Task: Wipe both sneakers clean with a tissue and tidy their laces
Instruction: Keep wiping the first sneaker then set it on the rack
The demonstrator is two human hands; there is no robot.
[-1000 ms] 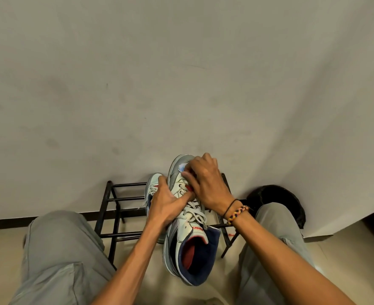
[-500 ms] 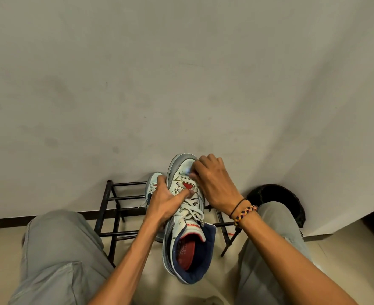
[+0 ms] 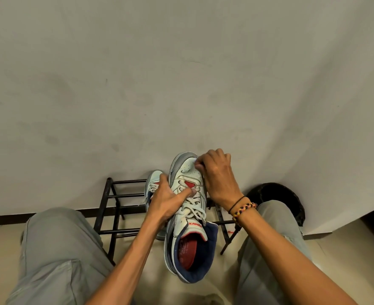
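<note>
— What was seen around the shoe, and what was in the way?

— A black metal shoe rack (image 3: 115, 208) was set against a pale wall (image 3: 181, 73), with a dark round object (image 3: 276, 194) near the corner at the right. Grey trouser legs (image 3: 56, 249) framed the view on both sides. A second sneaker (image 3: 154, 183) was left on the rack, partly hidden behind the left hand (image 3: 166, 199). Much of the held sneaker's right flank was covered by the right hand (image 3: 216, 175), on whose wrist a braided bracelet (image 3: 244, 209) and a thin black cord were worn.

— What had changed over the last second?

— The right hand had been shifted from the lace area up to the toe cap. The heel had been tipped further toward the camera, so more of the red insole was exposed.

— How was the sneaker (image 3: 188, 219) itself shown?

— It was held in the air above the rack, between the knees, toe toward the wall. A white upper, grey toe bumper, navy collar and red accents were visible, and the white laces (image 3: 192, 205) were threaded and loosely crossed. The left hand was wrapped around its left side, thumb pressed on the laces. The right hand's fingers were curled at the toe, pinching a small pale wad, apparently the tissue (image 3: 194, 160), against the cap.
</note>
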